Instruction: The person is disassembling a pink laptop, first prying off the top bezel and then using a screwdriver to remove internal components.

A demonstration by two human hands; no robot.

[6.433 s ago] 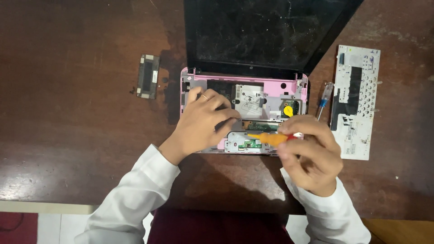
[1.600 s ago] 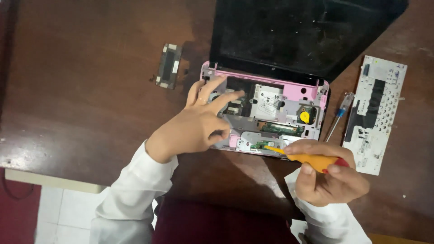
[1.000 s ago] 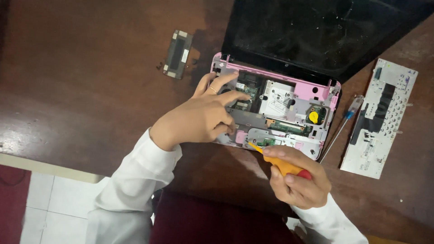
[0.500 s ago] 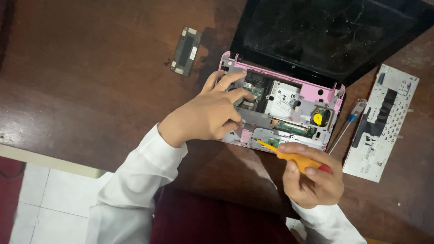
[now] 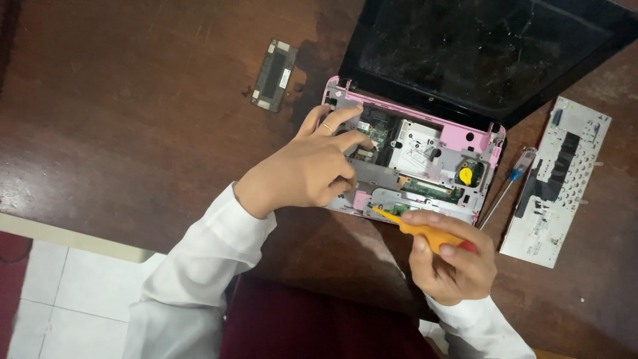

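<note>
Opened pink laptop (image 5: 465,136) on a dark brown wooden desk (image 5: 133,119), keyboard cover off, insides bare: grey metal plates, green circuit boards, a round yellow part near the right edge. Black screen (image 5: 485,53) tilted back at the top, dusty and smeared.

Left hand (image 5: 309,169) resting on the left half of the open base, palm down, fingers spread loosely, fingertips (image 5: 355,136) touching the metal and board area; grip open, holding nothing. Ring on one finger. White sleeve (image 5: 199,266) running down to the lower left.

Right hand (image 5: 452,256) at the front edge of the laptop, grip closed around an orange-handled screwdriver (image 5: 425,233), tip pointed left and up, touching the lower front part of the base beside a small green board.

Second screwdriver (image 5: 508,183), thin with a clear and blue handle, lying on the desk just beside the right edge of the laptop. Removed keyboard (image 5: 558,183) face down further right, white back with dark strips. Small dark rectangular cover (image 5: 272,74) lying apart on the desk, upper left of the laptop. Pale tiled floor (image 5: 73,286) below the desk edge at lower left.
</note>
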